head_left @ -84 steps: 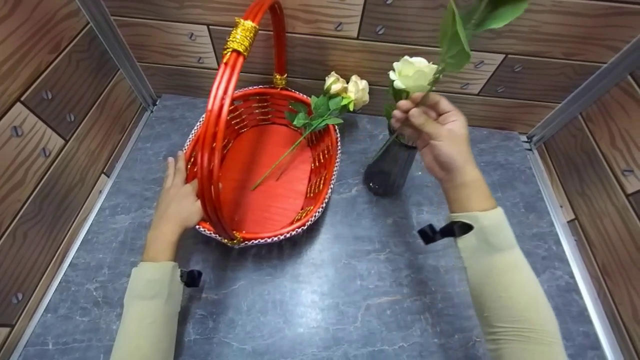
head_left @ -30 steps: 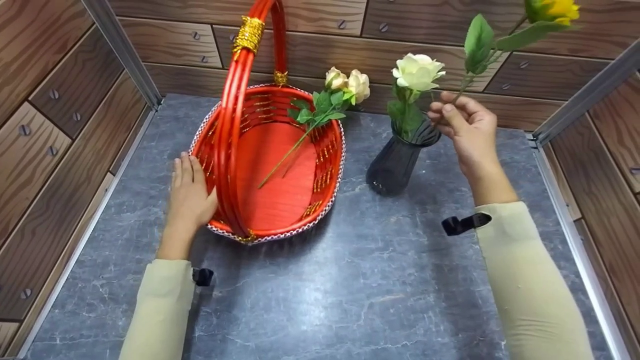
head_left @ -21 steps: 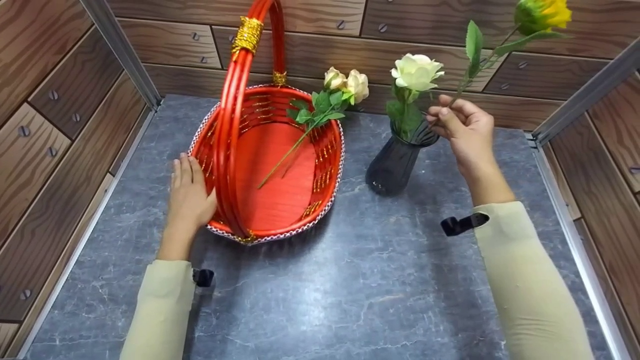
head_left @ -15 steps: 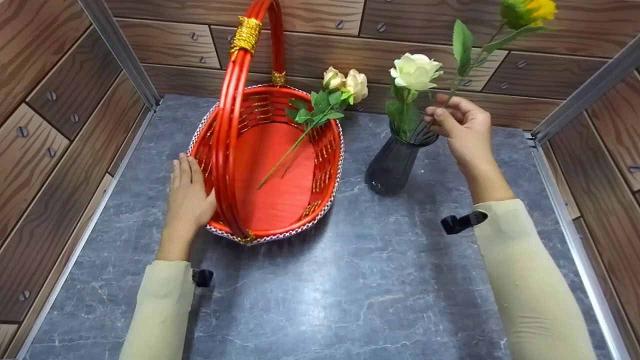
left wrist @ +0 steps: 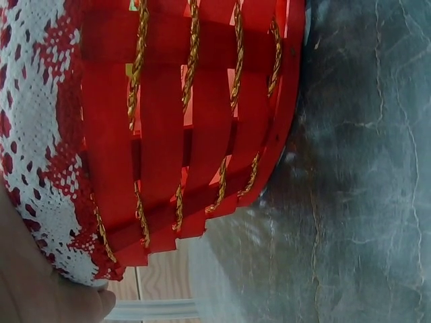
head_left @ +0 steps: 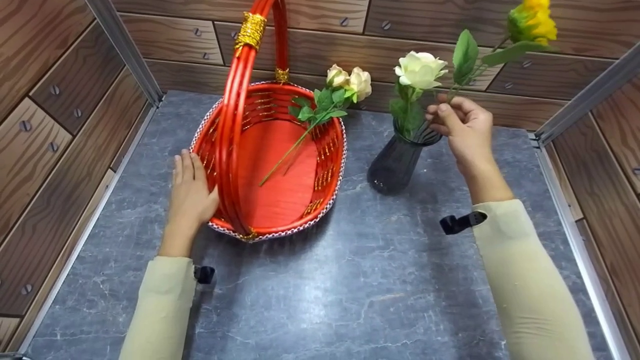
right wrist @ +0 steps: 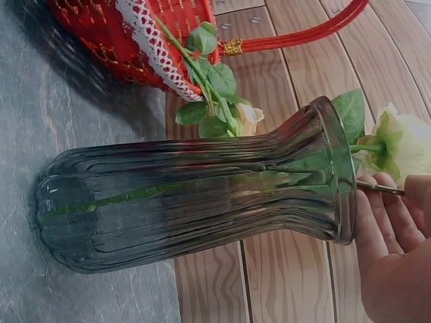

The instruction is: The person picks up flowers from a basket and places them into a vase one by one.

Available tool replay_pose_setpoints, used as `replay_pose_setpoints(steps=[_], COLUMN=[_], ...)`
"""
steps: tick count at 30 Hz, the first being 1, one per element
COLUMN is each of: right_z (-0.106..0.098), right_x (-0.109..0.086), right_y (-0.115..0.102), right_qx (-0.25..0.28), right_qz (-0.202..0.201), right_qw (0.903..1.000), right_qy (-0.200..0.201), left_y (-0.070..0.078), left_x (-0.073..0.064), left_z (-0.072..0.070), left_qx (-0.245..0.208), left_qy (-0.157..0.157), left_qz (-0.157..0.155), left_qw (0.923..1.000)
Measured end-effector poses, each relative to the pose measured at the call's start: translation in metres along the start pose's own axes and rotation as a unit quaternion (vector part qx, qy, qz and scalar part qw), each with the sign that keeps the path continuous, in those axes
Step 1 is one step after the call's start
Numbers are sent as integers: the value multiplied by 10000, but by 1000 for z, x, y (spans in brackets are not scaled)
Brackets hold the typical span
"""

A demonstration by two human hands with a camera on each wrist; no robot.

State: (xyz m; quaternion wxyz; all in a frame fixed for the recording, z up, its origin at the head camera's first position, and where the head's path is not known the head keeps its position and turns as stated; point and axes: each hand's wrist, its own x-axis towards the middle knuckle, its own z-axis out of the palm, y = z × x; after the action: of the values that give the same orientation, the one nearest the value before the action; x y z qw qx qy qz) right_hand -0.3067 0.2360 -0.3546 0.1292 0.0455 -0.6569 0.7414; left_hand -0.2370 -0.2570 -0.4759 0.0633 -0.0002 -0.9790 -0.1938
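Note:
My right hand [head_left: 467, 130] pinches the stem of a yellow flower [head_left: 532, 22] with green leaves, held tilted to the right. In the right wrist view, that stem [right wrist: 380, 188] crosses the rim of a smoky ribbed glass vase [right wrist: 168, 202], with the fingers close by the rim. A white rose [head_left: 420, 70] stands in the vase, its green stem showing through the glass. My left hand [head_left: 190, 195] rests on the left rim of a red basket [head_left: 280, 200], fingers straight along the edge. In the left wrist view, a fingertip [left wrist: 101, 303] lies against the white lace trim.
A stem with two cream roses [head_left: 350, 82] leans inside the basket, blooms over its right rim. The tall red handle [head_left: 235, 110] with gold binding arches over the basket. Wood-look panels [head_left: 425, 40] enclose the grey marbled tabletop [head_left: 320, 295] on the back and sides.
My right hand has moved right, away from the white rose, and the yellow flower has come into view. Lately it shifted slightly left toward the vase. My left fingers now lie along the basket's rim.

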Motion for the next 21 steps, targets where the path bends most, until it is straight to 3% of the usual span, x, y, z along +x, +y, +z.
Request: replay_pose_setpoints(steps=[15,18,21], right_z=[11,11,9], right_x=[-1,0,0], right_y=[-1,-1,-2], right_qx=[-180,-874,-2222], right_qz=[197,188,35], right_qw=[9993,9956,9747], right_qy=[270,297,246], left_y=[-1,-1,0], left_x=[-1,-1,-1], left_z=[0,0,-1], left_qx=[-48,-49,-85], left_qy=[115,128,124], left_qz=[57,63,69], left_qw=[9999,9999,9999])
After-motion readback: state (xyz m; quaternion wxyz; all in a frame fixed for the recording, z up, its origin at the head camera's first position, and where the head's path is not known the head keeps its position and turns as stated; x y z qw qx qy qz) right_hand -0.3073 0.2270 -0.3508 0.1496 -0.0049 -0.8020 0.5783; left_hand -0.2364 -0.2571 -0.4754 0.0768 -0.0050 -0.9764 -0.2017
